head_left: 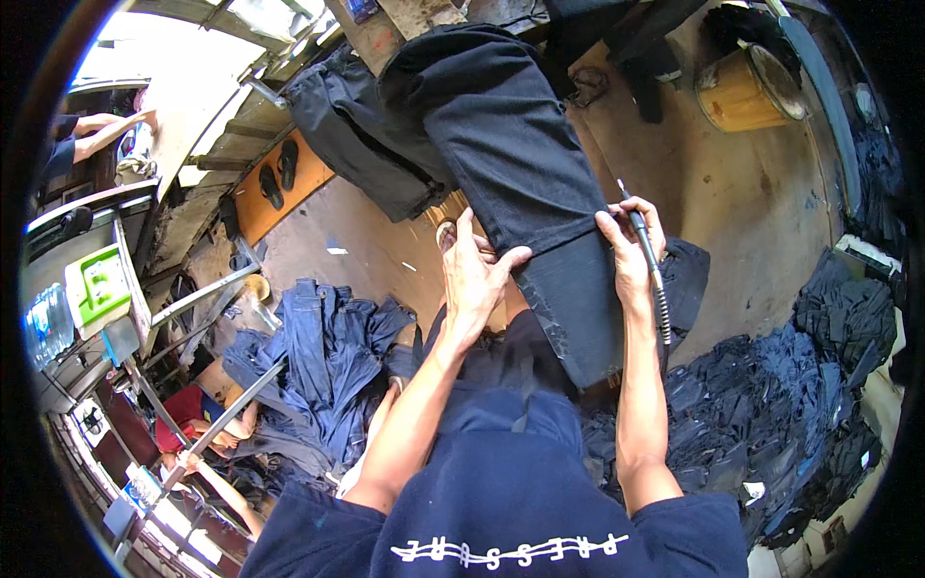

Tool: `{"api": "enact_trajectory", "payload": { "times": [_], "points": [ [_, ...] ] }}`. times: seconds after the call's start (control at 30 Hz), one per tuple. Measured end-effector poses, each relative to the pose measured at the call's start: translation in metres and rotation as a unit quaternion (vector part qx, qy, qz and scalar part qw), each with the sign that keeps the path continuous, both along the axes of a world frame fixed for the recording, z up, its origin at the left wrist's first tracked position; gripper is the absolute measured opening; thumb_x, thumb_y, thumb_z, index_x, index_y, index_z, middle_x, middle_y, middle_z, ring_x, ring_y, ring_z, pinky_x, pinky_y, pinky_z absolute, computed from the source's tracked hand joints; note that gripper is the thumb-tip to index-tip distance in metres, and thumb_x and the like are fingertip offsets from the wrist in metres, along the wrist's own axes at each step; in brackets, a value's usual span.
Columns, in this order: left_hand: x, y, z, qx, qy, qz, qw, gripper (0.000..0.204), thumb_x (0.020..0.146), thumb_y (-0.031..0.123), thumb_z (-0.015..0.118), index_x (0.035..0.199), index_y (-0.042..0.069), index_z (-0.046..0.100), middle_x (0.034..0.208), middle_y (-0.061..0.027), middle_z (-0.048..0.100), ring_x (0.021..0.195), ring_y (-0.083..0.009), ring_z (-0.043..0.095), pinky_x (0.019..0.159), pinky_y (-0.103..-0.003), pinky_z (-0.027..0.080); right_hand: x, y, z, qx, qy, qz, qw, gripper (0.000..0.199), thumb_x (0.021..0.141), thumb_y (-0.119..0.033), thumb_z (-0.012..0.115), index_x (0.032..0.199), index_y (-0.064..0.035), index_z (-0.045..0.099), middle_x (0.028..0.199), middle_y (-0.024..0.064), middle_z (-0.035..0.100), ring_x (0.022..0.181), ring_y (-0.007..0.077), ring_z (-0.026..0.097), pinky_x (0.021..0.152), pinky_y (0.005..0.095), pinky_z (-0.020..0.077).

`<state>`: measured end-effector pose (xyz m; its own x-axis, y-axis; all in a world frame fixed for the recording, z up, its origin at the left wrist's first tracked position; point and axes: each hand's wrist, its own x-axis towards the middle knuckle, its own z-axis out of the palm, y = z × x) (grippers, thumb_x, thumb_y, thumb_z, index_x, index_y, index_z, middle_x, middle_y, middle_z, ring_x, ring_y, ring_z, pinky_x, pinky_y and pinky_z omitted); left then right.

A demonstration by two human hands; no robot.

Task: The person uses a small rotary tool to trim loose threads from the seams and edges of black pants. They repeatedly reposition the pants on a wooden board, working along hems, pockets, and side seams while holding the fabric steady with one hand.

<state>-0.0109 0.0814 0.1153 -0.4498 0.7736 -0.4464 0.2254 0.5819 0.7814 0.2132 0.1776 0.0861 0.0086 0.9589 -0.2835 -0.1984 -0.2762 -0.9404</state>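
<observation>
Wooden bucket [750,91], contents unseen

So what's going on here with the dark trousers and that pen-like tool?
A person is working on a dark trouser leg stretched out in front of them. Their left hand presses flat on the cloth, while the right hand holds a slim rotary tool with a flexible shaft against the fabric's right edge. Piles of dark jeans lie on the floor around them, and a wooden bucket stands farther off.
</observation>
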Motion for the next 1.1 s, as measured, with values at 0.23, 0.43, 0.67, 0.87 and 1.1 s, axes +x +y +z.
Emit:
{"api": "enact_trajectory", "payload": {
  "times": [0.23,0.43,0.67,0.87,1.1],
  "points": [
    [0.01,-0.003,-0.015,0.161,-0.043,0.094,0.982,0.076,0.084,0.015,0.097,0.144,-0.005,0.054,0.083,-0.0059,0.068,0.077,-0.0079,0.066,0.073,-0.023,0.057,0.018,0.004,-0.012,0.062,0.007,0.047,0.997,0.04,0.089,0.014,0.079,0.121,-0.0067,0.065,0.118,0.0076,0.073,0.11,0.0146,0.071,0.102,0.0287,0.0554],
    [0.001,-0.008,-0.018,0.054,-0.063,0.068,0.994,0.044,0.085,0.018,0.097,0.112,-0.005,0.071,0.093,-0.007,0.075,0.083,-0.0111,0.07,0.079,-0.026,0.059,0.012,-0.005,-0.007,0.18,-0.348,0.033,0.92,0.032,0.083,0.015,0.078,0.105,-0.0054,0.068,0.095,0.0049,0.072,0.089,0.0137,0.069,0.081,0.0305,0.0555],
    [-0.012,-0.012,-0.037,0.091,-0.129,0.051,0.986,0.035,0.088,0.007,0.091,0.111,-0.007,0.069,0.09,-0.0091,0.074,0.081,-0.0135,0.074,0.075,-0.026,0.062,-0.001,0.001,-0.007,0.336,-0.438,0.0,0.834,0.029,0.083,0.012,0.077,0.104,-0.0054,0.071,0.087,0.014,0.064,0.078,0.0322,0.067,0.071,0.0418,0.0541],
    [-0.01,-0.02,-0.045,0.096,-0.209,0.08,0.97,0.036,0.093,0.005,0.087,0.121,-0.006,0.067,0.097,-0.0085,0.075,0.088,-0.0129,0.073,0.08,-0.026,0.062,0.021,-0.022,-0.018,0.272,-0.414,0.016,0.869,0.023,0.087,0.007,0.083,0.106,-0.0017,0.073,0.089,0.0104,0.071,0.079,0.0207,0.07,0.076,0.0351,0.0576],
    [-0.014,-0.025,-0.06,0.13,-0.291,0.073,0.945,0.037,0.097,0.008,0.085,0.125,-0.004,0.063,0.099,-0.0043,0.071,0.09,-0.0094,0.068,0.081,-0.025,0.059,0.017,-0.039,-0.001,0.168,-0.27,-0.074,0.945,0.021,0.108,-0.02,0.071,0.118,-0.0014,0.074,0.116,0.0122,0.08,0.109,0.0207,0.075,0.099,0.0357,0.0589]
  ]
}}
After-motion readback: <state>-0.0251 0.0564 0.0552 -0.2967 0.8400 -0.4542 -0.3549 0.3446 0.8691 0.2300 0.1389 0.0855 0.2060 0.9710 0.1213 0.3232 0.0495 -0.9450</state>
